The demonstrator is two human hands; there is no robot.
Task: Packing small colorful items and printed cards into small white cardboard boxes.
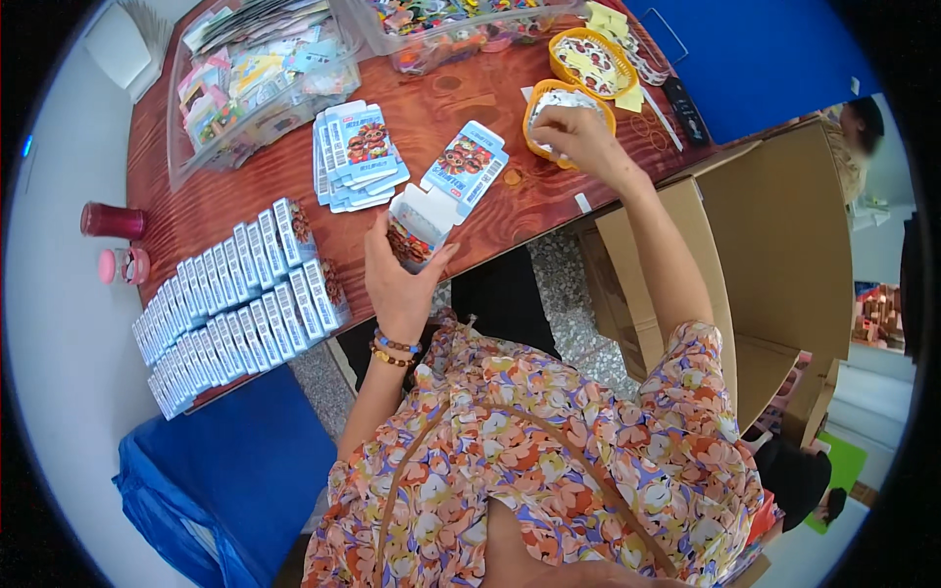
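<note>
My left hand [394, 284] holds a small blue-and-white carton [416, 231], its top flaps open and its mouth up. My right hand [588, 142] reaches into the nearer orange-yellow basket [611, 122], its fingers bent down together over white pieces [559, 99]. Whatever those fingertips hold, if anything, is hidden. Just beyond the carton lies a flattened carton [470, 164] of the same print. Left of it rests a stack of flattened cartons [355, 157]. Made-up cartons [257, 252] stand in two long rows at the table's left front edge.
Clear bins of printed packets [255, 88] and colourful small pieces [461, 22] stand at the back. A second yellow basket [557, 67] touches the nearer one. A red jar [113, 220] stands far left. Large open cardboard boxes [784, 235] crowd the right; another person [853, 147] is beyond.
</note>
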